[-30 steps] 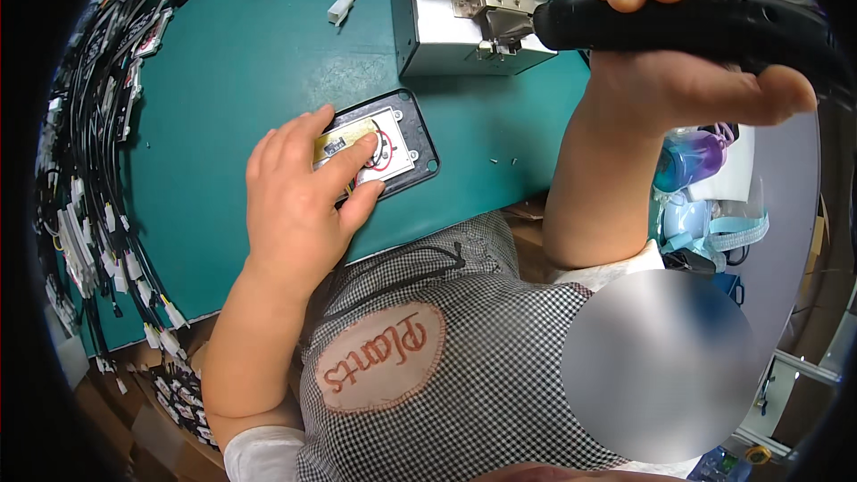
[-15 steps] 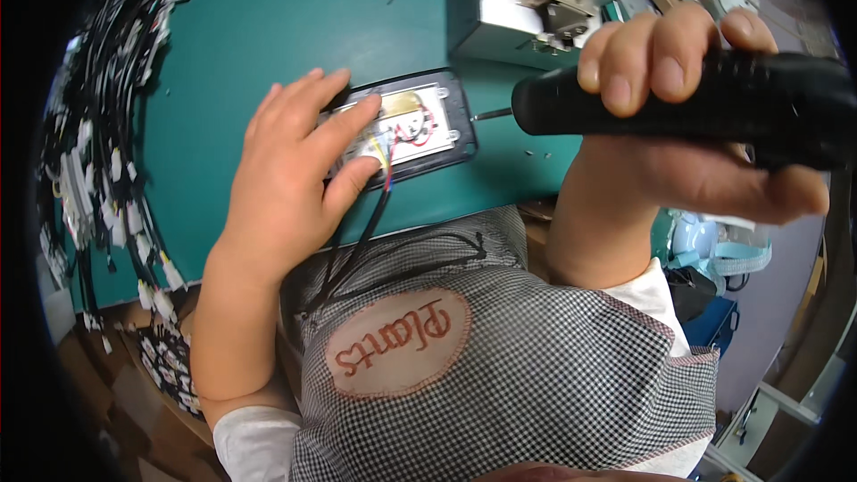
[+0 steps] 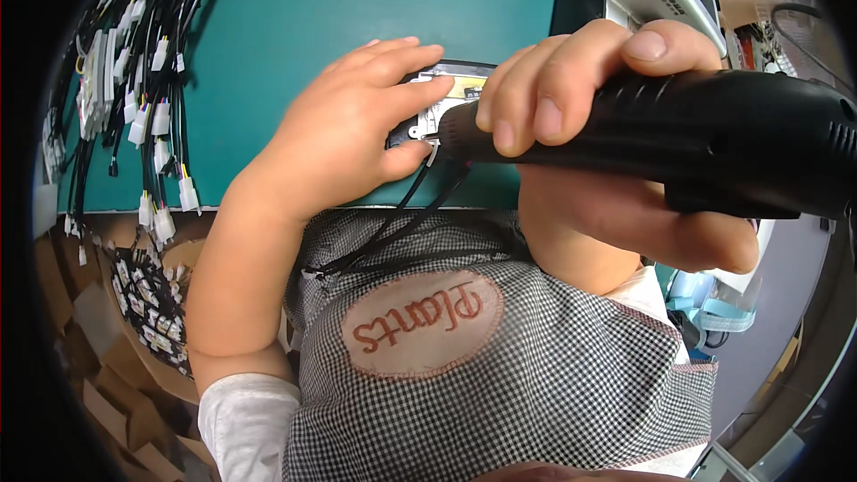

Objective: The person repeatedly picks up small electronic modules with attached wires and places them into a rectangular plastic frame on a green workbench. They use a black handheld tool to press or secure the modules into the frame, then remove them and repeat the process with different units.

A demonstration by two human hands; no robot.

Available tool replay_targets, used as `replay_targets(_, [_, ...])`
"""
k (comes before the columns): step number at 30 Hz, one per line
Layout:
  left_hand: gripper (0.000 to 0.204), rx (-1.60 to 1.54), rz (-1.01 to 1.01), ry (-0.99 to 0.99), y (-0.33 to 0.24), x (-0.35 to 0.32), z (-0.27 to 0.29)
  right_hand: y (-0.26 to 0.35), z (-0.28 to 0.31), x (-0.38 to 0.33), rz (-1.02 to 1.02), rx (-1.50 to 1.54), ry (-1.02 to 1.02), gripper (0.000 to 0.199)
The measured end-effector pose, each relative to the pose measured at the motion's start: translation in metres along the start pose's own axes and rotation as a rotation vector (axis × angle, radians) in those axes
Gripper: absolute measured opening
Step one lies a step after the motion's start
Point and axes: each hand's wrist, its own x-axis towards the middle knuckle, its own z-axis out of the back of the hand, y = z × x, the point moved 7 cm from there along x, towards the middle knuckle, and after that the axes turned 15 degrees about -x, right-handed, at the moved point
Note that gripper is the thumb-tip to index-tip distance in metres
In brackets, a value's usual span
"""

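Over the green counter [image 3: 303,18], a black power screwdriver [image 3: 750,134] lies in the right hand [image 3: 571,85], grip closed around its body. The left hand [image 3: 357,107], grip half spread, rests on the left end of a black case [image 3: 401,137] lying on the counter below the screwdriver's nose.

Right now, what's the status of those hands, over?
Left fingers spread on shallow black rectangular case. Right fingers gripping long black handheld driver, nose over the case. Driver and right fingers hide part of it.
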Motion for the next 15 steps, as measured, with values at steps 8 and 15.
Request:
replay_targets(8, [0.051, -0.083, -0.026, -0.088, -0.002, -0.001, 0.002, -0.021, 0.0, -0.008, 0.136, -0.085, 0.117, 0.105])
replay_targets(15, [0.067, -0.122, 0.03, -0.014, 0.005, 0.004, -0.011, -0.026, -0.007, 0.0, 0.136, -0.072, 0.141, 0.103])
